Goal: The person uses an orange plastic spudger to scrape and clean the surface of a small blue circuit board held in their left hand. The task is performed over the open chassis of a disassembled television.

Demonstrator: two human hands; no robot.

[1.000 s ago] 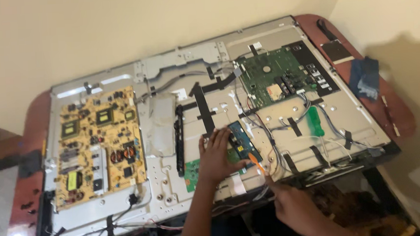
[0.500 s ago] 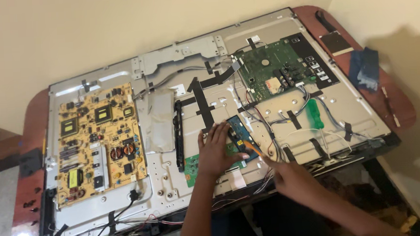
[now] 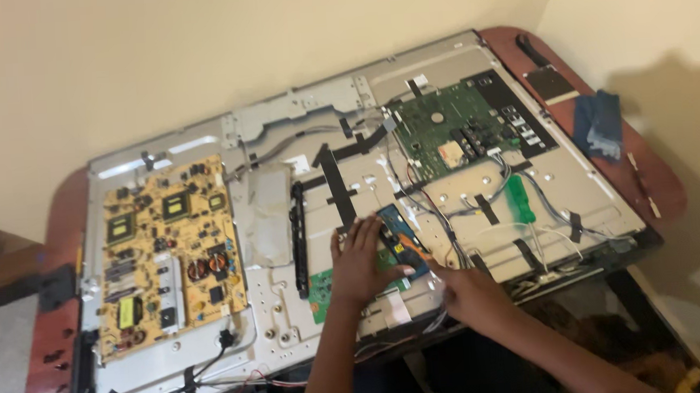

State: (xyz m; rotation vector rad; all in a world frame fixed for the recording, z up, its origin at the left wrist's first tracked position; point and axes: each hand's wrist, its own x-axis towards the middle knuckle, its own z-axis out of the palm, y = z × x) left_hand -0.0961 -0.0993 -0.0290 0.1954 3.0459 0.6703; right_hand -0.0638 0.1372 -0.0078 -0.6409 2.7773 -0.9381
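An opened flat-screen panel [image 3: 281, 322] lies face down on a red-brown table [image 3: 663, 185]. My left hand [image 3: 360, 262] lies flat, fingers spread, on a small green circuit board [image 3: 320, 285] with a blue part [image 3: 399, 231] near the panel's front edge. My right hand [image 3: 471, 294], blurred, sits just right of that board with its fingers closed on a thin orange tool [image 3: 421, 253] whose tip touches the board's right end.
A large yellow power board [image 3: 167, 248] fills the panel's left side, and a green main board [image 3: 451, 129] sits at the back right. A green-handled tool [image 3: 518, 197] lies on the panel among taped cables. A blue cloth [image 3: 601, 124] rests on the table's right edge.
My right hand has moved up from the panel's front edge to the small board with the orange tool. My left hand has stayed on the board.
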